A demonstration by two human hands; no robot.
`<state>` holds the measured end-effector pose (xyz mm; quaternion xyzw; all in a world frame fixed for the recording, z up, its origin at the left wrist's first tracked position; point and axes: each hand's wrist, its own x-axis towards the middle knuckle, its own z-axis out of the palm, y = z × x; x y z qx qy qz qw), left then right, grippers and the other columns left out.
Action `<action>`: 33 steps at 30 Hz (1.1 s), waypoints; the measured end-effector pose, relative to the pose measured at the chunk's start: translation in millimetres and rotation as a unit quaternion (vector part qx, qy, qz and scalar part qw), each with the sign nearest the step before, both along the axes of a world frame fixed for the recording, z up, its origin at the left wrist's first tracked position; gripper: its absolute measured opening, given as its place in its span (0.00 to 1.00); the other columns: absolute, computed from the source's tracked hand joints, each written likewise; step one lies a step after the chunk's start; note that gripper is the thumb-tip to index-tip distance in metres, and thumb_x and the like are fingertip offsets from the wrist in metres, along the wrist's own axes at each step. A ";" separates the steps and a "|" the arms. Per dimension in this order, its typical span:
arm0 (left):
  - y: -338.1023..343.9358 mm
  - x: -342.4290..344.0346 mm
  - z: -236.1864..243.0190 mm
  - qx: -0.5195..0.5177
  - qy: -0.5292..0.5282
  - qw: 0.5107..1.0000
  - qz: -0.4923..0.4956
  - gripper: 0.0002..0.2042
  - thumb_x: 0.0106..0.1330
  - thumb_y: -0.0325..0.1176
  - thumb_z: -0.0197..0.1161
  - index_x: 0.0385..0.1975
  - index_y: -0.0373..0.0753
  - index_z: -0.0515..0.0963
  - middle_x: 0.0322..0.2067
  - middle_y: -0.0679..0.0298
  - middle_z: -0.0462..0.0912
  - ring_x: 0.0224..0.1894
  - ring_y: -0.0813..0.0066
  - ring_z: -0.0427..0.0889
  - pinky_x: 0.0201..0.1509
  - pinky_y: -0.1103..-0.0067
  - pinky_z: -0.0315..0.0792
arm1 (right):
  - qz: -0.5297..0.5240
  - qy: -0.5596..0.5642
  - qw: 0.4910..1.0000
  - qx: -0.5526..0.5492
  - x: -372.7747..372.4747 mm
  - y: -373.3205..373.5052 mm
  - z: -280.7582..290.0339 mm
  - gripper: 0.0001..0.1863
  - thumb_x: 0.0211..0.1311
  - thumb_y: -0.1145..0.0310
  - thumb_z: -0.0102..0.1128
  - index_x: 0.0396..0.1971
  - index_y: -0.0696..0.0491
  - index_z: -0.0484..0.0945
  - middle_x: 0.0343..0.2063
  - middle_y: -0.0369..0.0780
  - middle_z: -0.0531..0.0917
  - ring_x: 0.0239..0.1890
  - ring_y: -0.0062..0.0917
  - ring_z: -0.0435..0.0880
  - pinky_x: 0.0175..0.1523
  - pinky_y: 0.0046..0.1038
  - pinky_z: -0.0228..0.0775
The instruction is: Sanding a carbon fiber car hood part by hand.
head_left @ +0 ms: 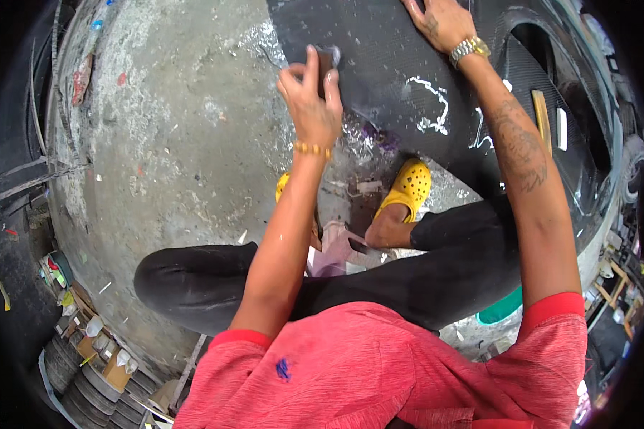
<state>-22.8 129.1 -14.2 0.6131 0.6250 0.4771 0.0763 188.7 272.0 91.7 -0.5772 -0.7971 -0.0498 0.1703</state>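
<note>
The left hand (311, 100) has its fingers clamped on a small pad (326, 66) at the panel (408, 93) edge, right hand (440, 21) fingers flat and spread bracing it; pressing unevenly there could gouge the edge.

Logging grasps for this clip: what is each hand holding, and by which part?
The left hand pinches a small dark block by its sides against the black panel. The right hand holds nothing; it rests flat on the panel.
</note>
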 end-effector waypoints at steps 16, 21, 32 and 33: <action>-88.2 73.4 -0.8 -0.031 -0.023 0.998 -0.047 0.31 0.66 0.31 0.69 0.71 0.41 0.71 0.43 0.49 0.71 0.48 0.52 0.70 0.58 0.63 0.66 | -0.026 -0.002 1.000 0.004 20.8 8.9 -18.8 0.21 0.72 0.50 0.54 0.51 0.52 0.76 0.47 0.50 0.79 0.48 0.48 0.83 0.51 0.46 0.79; 8.5 26.7 -7.9 0.042 -0.016 0.999 -0.017 0.28 0.66 0.31 0.68 0.68 0.41 0.74 0.45 0.47 0.73 0.49 0.50 0.73 0.57 0.62 0.69 | -0.019 0.020 1.000 0.006 19.1 6.1 -6.2 0.19 0.72 0.51 0.56 0.50 0.51 0.77 0.47 0.48 0.79 0.48 0.48 0.82 0.50 0.47 0.78; -18.2 -23.7 -19.1 0.002 -0.008 1.000 0.002 0.26 0.66 0.34 0.69 0.65 0.37 0.74 0.45 0.46 0.73 0.47 0.49 0.74 0.56 0.60 0.70 | -0.024 -0.048 0.999 0.008 32.0 13.2 -40.8 0.26 0.75 0.44 0.50 0.61 0.46 0.74 0.54 0.43 0.80 0.53 0.44 0.84 0.52 0.45 0.81; -24.1 -18.4 -22.1 -0.003 0.035 0.999 0.022 0.25 0.67 0.33 0.69 0.63 0.37 0.76 0.43 0.47 0.74 0.46 0.52 0.74 0.55 0.62 0.71 | -0.020 -0.045 0.999 0.007 30.0 12.1 -40.4 0.26 0.75 0.44 0.50 0.61 0.46 0.74 0.54 0.43 0.80 0.53 0.44 0.84 0.52 0.45 0.81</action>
